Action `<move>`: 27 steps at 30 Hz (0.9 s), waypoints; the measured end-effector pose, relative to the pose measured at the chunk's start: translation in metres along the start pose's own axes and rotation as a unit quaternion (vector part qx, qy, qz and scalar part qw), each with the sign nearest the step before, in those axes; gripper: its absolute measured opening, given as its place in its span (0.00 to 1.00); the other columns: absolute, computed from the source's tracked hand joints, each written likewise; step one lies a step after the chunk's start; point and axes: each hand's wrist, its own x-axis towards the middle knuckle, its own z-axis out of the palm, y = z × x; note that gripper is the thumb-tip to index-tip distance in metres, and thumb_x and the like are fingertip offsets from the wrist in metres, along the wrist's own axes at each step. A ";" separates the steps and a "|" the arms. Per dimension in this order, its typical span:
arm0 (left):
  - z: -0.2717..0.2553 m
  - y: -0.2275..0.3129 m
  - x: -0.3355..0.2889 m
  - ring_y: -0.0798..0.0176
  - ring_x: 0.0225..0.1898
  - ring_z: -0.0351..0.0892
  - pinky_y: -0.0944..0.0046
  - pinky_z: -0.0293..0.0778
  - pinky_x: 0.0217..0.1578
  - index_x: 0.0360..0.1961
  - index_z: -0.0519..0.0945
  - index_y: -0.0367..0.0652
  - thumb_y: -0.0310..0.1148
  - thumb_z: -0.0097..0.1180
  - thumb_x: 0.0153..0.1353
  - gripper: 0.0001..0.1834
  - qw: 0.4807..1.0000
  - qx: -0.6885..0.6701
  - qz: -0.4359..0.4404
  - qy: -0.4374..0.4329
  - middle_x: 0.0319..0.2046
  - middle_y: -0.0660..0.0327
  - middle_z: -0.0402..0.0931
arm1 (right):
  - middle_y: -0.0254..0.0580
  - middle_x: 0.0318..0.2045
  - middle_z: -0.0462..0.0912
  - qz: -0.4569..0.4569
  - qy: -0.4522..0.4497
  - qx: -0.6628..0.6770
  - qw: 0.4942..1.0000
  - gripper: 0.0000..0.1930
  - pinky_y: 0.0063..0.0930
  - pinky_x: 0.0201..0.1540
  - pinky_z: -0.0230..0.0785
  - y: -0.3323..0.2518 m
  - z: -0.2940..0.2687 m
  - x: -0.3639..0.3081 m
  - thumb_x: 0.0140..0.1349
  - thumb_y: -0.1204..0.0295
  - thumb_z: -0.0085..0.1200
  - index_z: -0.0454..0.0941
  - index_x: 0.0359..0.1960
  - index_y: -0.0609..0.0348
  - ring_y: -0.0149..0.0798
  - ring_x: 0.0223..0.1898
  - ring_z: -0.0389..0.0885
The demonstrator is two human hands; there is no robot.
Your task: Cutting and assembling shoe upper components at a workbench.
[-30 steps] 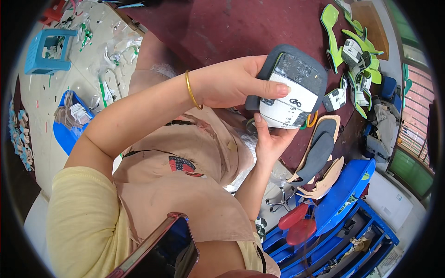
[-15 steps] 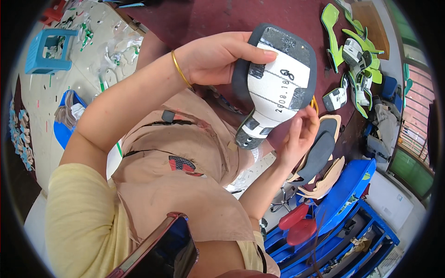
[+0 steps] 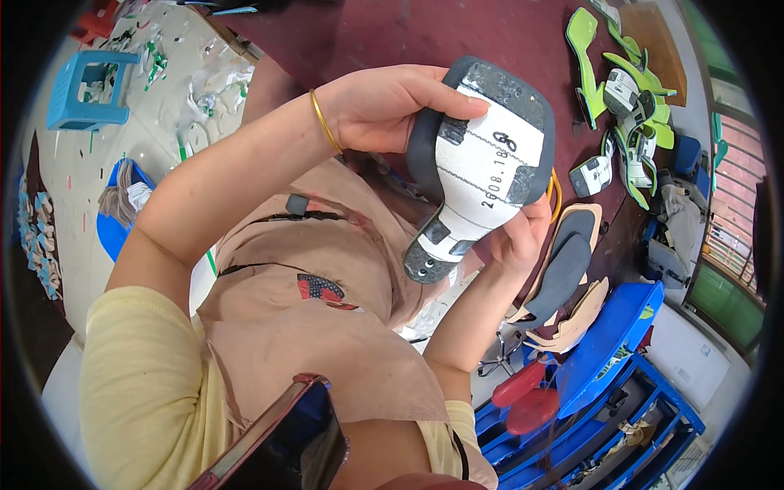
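A shoe insole, white with dark grey ends, stitched seams and printed marks, is held up tilted before me over the dark red table. Behind it a thicker dark foam layer shows along its left edge. My left hand, a gold bangle at its wrist, is closed on the wide end, thumb on the face and fingers hidden behind. At the lower right edge my right hand grips with bent fingers, partly behind the insole. The narrow end, with small metal rivets, points down toward my lap.
Several green-edged white insoles lie piled at the table's right. Nearer are tan and grey sole pieces, a blue tray, red pads and a blue rack. A blue stool stands left on the scrap-strewn floor.
The insole has dropped slightly and turned a little, its narrow end shifting down and left. My right hand has moved up and closed on its lower right edge.
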 end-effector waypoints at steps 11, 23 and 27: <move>0.002 -0.008 0.003 0.61 0.47 0.77 0.58 0.72 0.52 0.49 0.71 0.33 0.29 0.49 0.63 0.15 0.995 -0.047 0.057 0.064 0.46 0.54 0.76 | 0.47 0.36 0.73 0.000 0.270 -0.492 0.828 0.30 0.34 0.45 0.66 0.004 0.046 -0.032 0.53 0.59 0.64 0.66 0.48 0.68 0.39 0.36 0.72; 0.026 -0.044 0.013 0.60 0.54 0.69 0.57 0.64 0.58 0.56 0.65 0.37 0.51 0.28 0.70 0.29 0.977 -0.156 0.074 0.123 0.54 0.58 0.69 | 0.41 0.38 0.73 0.062 0.318 -0.150 0.934 0.25 0.21 0.30 0.66 0.049 0.067 -0.049 0.52 0.75 0.60 0.64 0.51 0.62 0.27 0.30 0.70; 0.016 -0.030 0.006 0.59 0.59 0.66 0.57 0.63 0.60 0.61 0.61 0.37 0.51 0.32 0.69 0.30 0.985 -0.128 0.095 0.072 0.58 0.56 0.65 | 0.38 0.33 0.70 -0.153 0.270 0.021 0.950 0.22 0.21 0.28 0.64 0.028 0.048 -0.051 0.53 0.73 0.59 0.65 0.49 0.59 0.28 0.27 0.69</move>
